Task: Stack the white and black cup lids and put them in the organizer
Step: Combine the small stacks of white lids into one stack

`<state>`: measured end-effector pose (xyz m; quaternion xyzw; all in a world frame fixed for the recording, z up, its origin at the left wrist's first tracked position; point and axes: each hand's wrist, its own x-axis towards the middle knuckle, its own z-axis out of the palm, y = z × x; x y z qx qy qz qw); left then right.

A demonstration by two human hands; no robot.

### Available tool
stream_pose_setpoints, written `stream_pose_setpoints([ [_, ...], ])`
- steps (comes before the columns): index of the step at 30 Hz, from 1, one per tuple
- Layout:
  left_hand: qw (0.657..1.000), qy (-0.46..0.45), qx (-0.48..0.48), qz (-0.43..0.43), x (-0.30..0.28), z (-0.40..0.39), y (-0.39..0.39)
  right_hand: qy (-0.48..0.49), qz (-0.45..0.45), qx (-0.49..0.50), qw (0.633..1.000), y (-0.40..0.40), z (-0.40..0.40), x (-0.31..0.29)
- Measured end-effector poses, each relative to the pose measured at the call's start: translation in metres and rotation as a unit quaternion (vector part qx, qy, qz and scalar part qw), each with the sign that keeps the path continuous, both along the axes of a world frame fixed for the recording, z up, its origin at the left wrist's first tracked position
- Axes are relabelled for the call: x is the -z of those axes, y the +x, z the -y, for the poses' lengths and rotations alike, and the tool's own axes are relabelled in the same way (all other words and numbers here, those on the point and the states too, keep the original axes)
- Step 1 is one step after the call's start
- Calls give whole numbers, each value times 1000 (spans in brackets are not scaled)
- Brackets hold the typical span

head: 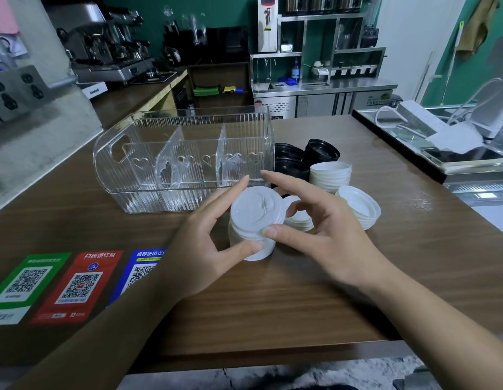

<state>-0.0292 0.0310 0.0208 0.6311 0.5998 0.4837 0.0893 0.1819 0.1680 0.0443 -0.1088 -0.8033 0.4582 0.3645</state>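
Observation:
A stack of white cup lids point(253, 218) stands on the wooden counter in front of me. My left hand point(205, 243) grips its left side, thumb low and fingers up behind. My right hand point(323, 226) pinches the top lid's rim with the thumb, its fingers reaching over the far edge. Behind stands the clear plastic organizer point(185, 161) with two dividers, nothing in it. To the right lie another white lid stack point(330, 174), loose white lids point(360, 204) and a small white lid pile point(299, 218). Black lid stacks point(320, 152) sit beside the organizer.
QR code stickers point(78, 285) lie on the counter at the left. A glass display counter with a phone point(464, 157) and papers borders the right side. An espresso machine point(109, 43) and steel shelving stand far behind.

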Motion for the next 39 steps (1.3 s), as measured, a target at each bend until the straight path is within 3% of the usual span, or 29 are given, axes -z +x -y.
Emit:
stream_pose_setpoints([
  [6, 1000, -16, 4, 7, -1, 2, -1, 40, 21, 16, 999, 3, 2, -1],
  [15, 997, -78, -5, -8, 0, -3, -7, -35, 13, 64, 997, 0, -8, 5],
  [21, 991, -131, -20, -15, 7, -6, -12, 18, 80, 134, 987, -2, -7, 10],
  [39, 988, -155, 1, -1, 6, -3, -8, 109, 136, 106, 979, -5, -2, 11],
])
